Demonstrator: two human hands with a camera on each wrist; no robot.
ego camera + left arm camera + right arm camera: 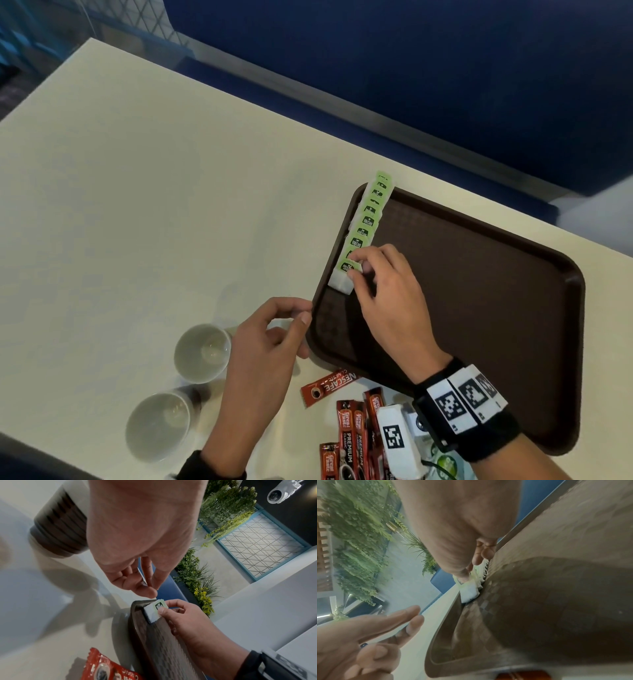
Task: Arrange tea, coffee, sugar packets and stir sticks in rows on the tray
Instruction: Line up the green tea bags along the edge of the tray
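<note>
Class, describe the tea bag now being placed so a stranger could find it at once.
Find the brown tray on the white table. Along its left edge runs a row of green-labelled tea bags. The one meant is the nearest tea bag, the only one the right hand pinches.

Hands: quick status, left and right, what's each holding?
Left hand: fingers loosely curled beside the tray, holding nothing visible.
Right hand: pinching the nearest tea bag in the row.
</note>
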